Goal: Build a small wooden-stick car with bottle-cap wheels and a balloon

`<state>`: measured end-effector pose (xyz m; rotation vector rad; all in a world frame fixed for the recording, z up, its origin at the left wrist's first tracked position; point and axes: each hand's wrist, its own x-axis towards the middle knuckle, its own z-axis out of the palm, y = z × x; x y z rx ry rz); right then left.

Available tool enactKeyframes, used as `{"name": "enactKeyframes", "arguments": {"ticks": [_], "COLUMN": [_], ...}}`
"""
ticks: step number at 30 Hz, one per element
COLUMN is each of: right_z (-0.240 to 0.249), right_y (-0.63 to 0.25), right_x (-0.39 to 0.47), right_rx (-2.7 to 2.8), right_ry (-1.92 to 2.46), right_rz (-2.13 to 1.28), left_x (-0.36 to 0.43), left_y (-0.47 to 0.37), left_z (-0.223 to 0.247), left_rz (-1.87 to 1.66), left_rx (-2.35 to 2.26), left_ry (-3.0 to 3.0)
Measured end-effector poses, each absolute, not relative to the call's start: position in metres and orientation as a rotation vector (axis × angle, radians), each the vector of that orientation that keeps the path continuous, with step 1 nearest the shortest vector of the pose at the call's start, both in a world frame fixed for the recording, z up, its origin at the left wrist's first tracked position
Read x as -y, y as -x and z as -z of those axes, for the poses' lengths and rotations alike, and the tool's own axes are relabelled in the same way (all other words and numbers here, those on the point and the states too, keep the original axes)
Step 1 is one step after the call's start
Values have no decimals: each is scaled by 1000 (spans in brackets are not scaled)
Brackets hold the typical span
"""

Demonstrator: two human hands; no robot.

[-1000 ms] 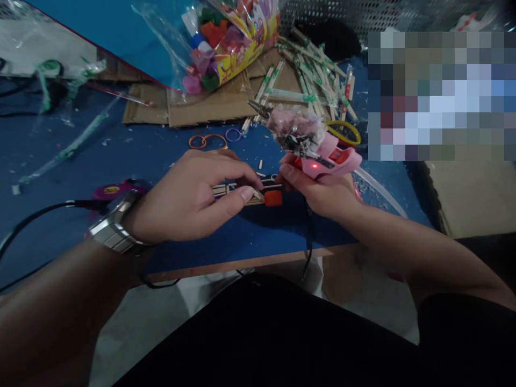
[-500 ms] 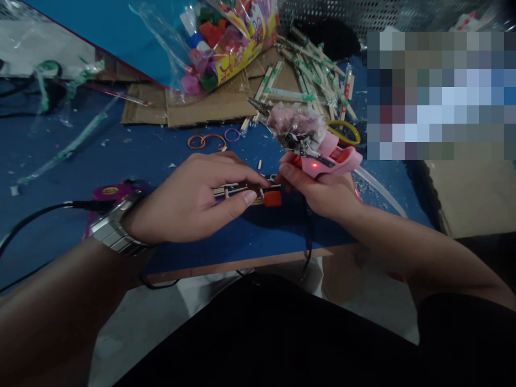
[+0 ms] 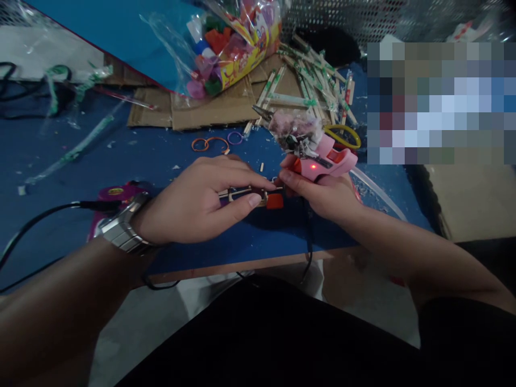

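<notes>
My left hand, with a metal watch at its wrist, grips a small assembly of wooden sticks between thumb and fingers. A red-orange block sits at the assembly's right end. Wrapped round a pink glue gun with a lit red light is my right hand; its fingertips come close to the stick assembly's right end. The gun's metal nozzle points up and left, and fluff and debris cling to its front.
Wrapped sticks lie scattered on cardboard beside a bag of colourful pieces. Rubber bands lie on the blue table. A purple device with a black cable stands left; a yellow loop is behind the gun.
The view has shifted slightly. My left fingertips have moved a little right along the stick assembly, nearer my right hand. Both hands keep their holds.
</notes>
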<state>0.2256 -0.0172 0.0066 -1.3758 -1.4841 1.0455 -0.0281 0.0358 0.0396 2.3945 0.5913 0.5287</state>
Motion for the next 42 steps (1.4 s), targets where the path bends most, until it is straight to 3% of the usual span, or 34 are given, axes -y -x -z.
{"name": "enactKeyframes", "arguments": {"ticks": [24, 32, 42], "right_z": [-3, -2, -29], "right_y": [-224, -232, -249], "right_x": [16, 8, 4], "right_rx": [1310, 1310, 1307], "right_ry": [1275, 1199, 1234], "right_rz": [-1171, -1071, -1033], "left_x": [-32, -32, -40], "left_y": [25, 23, 28], "left_z": [-40, -42, -43], "left_rz": [-560, -558, -783], "left_rx": [-702, -823, -1138], "left_ry": [-2406, -2353, -2302]}}
